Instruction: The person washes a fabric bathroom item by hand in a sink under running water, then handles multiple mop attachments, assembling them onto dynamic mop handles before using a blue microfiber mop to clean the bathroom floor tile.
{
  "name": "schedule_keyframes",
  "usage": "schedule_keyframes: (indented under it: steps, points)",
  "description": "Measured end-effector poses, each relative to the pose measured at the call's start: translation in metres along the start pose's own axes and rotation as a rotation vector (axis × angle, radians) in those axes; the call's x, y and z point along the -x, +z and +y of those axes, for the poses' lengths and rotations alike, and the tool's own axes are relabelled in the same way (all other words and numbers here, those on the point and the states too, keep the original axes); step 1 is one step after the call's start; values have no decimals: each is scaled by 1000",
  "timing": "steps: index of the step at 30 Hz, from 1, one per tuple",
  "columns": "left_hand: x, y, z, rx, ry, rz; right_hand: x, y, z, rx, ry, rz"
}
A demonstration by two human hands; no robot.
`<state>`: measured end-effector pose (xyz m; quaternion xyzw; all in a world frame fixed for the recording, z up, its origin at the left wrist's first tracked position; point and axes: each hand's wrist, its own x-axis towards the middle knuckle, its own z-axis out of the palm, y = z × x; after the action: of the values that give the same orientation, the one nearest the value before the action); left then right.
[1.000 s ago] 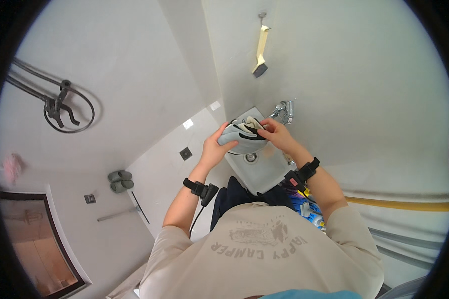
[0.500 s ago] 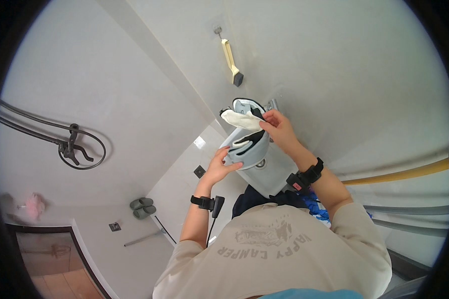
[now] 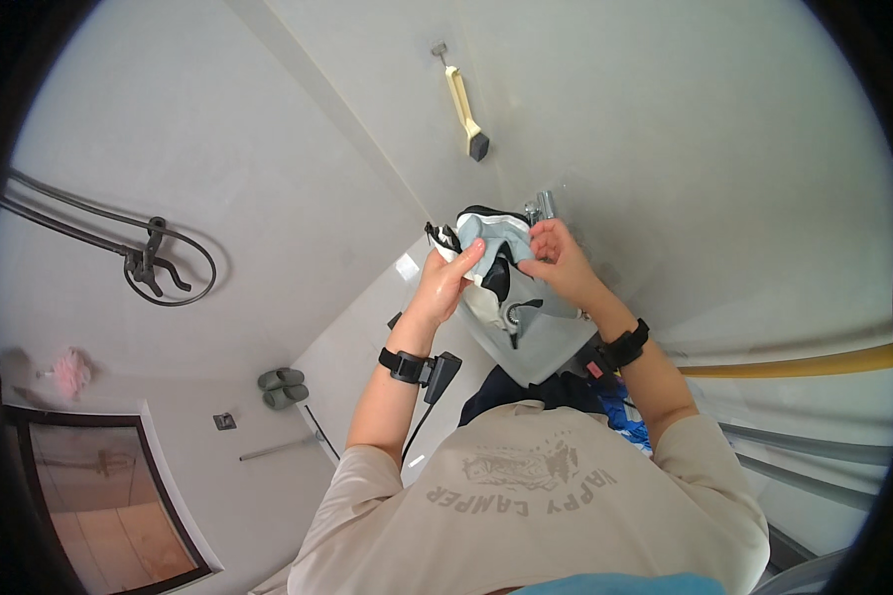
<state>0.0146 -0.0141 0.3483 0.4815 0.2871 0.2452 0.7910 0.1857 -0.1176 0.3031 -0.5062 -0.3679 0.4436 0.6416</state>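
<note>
My left hand (image 3: 443,285) is closed on a soft fabric piece (image 3: 486,241) in light grey-blue, white and black, its thumb pressed across the grey-blue part. Folds hide the shape of this piece, and I cannot tell its kind. Black and white parts of it hang down over the pale sink (image 3: 541,362). At its right edge is my right hand (image 3: 569,266), fingers slightly bent and apart from the thumb. The thumb tip lies close to the fabric; whether it touches is unclear. Behind the piece, a chrome tap (image 3: 546,205) sticks out by the wall.
A cream-handled brush (image 3: 462,107) hangs from a wall hook ahead. On the left wall is a dark shower fitting with a hose (image 3: 149,260). Grey slippers (image 3: 283,388) and a pink bath puff (image 3: 70,373) are at the left. Yellow and grey curved bars (image 3: 794,363) run along the right.
My left hand has moved up from the lower edge of the fabric piece to its left side. The piece has folded differently, with parts now hanging lower. My right hand has loosened its pinch.
</note>
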Motion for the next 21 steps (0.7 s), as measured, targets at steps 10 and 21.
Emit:
schedule_keyframes:
  steps: [10, 21]
  points:
    - [4, -52, 0, -684, 194, 354, -11, 0, -40, 17, -60, -63]
    - [38, 1, -79, -780, 208, 48, -57, 70, -56, 428, -82, -206]
